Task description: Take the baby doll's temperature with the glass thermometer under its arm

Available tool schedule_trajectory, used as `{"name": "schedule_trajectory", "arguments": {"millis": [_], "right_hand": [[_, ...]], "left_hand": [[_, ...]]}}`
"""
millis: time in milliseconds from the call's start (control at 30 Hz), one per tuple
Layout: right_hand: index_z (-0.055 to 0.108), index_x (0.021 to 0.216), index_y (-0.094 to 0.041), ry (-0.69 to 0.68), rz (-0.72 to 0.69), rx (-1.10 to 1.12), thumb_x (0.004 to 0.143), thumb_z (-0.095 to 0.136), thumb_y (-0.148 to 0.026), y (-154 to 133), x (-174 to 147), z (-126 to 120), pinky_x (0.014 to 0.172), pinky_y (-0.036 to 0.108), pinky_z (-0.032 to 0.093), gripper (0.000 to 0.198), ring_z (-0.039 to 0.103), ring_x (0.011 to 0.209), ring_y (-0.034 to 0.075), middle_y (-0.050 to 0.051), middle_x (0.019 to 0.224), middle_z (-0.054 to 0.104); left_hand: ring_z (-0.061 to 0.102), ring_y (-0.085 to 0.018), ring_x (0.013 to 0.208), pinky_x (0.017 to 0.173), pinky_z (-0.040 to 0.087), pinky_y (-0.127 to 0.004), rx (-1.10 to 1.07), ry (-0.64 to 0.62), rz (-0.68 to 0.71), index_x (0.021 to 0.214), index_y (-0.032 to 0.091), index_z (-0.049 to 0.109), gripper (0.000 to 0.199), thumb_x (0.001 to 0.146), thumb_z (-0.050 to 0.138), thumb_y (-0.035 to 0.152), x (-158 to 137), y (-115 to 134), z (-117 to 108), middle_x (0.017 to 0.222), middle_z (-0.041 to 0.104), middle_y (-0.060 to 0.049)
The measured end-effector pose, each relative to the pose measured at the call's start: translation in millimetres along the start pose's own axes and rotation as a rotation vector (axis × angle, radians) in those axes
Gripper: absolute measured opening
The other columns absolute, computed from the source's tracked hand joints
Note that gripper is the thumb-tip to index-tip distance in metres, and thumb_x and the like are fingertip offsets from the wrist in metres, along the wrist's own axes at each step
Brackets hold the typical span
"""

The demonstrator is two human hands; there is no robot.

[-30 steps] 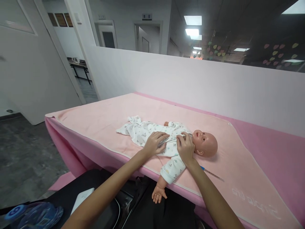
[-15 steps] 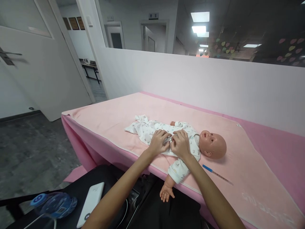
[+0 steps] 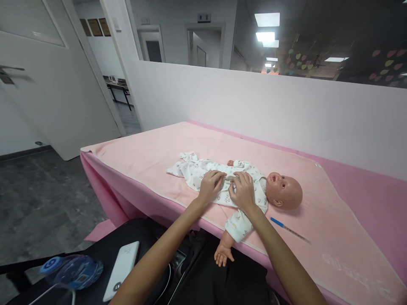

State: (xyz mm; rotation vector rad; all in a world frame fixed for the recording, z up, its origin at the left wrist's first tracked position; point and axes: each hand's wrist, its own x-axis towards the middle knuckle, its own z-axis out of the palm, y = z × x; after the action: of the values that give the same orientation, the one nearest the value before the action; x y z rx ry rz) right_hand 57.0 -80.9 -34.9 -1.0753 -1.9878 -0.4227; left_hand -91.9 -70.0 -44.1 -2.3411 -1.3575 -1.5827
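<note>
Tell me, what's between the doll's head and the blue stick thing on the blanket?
Nothing: in the head view only bare pink blanket shows between the doll's head and the blue-tipped stick.

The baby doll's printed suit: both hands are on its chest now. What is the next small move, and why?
Probably press the two front edges of the suit together at the chest. The left hand and right hand both pinch the cloth at its middle opening on the doll, fingertips nearly meeting.
</note>
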Motion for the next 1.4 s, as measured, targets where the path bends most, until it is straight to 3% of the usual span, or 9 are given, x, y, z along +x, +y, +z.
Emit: {"name": "schedule_trajectory", "arguments": {"millis": [233,367,600,733,1000,1400], "right_hand": [[0.052,0.084,-0.019,-0.016,0.035,0.015,0.086,0.041,-0.016,-0.5,-0.5,0.3,0.093,0.037,0.034,0.011,0.053,0.08,0.016,0.003,0.079,0.061],[0.052,0.085,-0.019,0.025,0.034,0.023,0.086,0.042,-0.016,0.6,-1.0,1.9,0.092,0.036,0.034,0.011,0.053,0.082,0.016,0.003,0.082,0.062],[0.051,0.086,-0.02,0.092,0.032,0.062,0.088,0.039,-0.016,-0.2,-1.4,1.1,0.092,0.035,0.035,0.013,0.054,0.08,0.015,0.002,0.081,0.063],[0.052,0.087,-0.019,0.092,0.027,0.039,0.089,0.04,-0.015,0.5,-1.5,2.7,0.091,0.034,0.035,0.013,0.055,0.078,0.015,0.002,0.08,0.063],[0.054,0.086,-0.019,0.037,0.026,0.003,0.088,0.038,-0.016,1.7,-2.2,3.7,0.089,0.036,0.035,0.016,0.056,0.078,0.017,0.004,0.077,0.063],[0.056,0.086,-0.018,0.006,0.037,0.0,0.087,0.041,-0.016,1.2,-1.2,3.2,0.089,0.035,0.034,0.015,0.055,0.08,0.017,0.004,0.079,0.063]], "left_hand": [[0.05,-0.017,0.084,0.079,0.037,-0.034,0.09,-0.078,0.019,0.087,0.021,0.063,0.02,0.083,0.044,0.016,0.7,2.7,-0.5,0.092,0.061,-0.001],[0.049,-0.018,0.089,0.08,0.036,-0.034,0.067,-0.028,-0.003,0.093,0.022,0.063,0.028,0.078,0.042,0.009,-0.3,1.5,-1.1,0.095,0.06,-0.002],[0.05,-0.017,0.078,0.076,0.035,-0.034,0.058,0.043,-0.056,0.08,0.022,0.062,0.022,0.084,0.041,0.018,-0.5,3.0,-3.3,0.077,0.061,0.0],[0.05,-0.018,0.087,0.08,0.035,-0.035,0.086,0.05,-0.022,0.086,0.022,0.062,0.023,0.086,0.04,0.021,-0.9,6.1,-4.8,0.087,0.061,-0.003],[0.05,-0.02,0.094,0.085,0.035,-0.037,0.152,-0.074,0.133,0.083,0.021,0.06,0.01,0.077,0.052,0.022,0.8,7.5,-1.1,0.102,0.059,-0.004],[0.05,-0.018,0.092,0.084,0.034,-0.036,0.115,-0.069,0.101,0.085,0.02,0.054,0.008,0.08,0.048,0.019,-0.8,4.1,2.0,0.096,0.059,-0.003]]}}
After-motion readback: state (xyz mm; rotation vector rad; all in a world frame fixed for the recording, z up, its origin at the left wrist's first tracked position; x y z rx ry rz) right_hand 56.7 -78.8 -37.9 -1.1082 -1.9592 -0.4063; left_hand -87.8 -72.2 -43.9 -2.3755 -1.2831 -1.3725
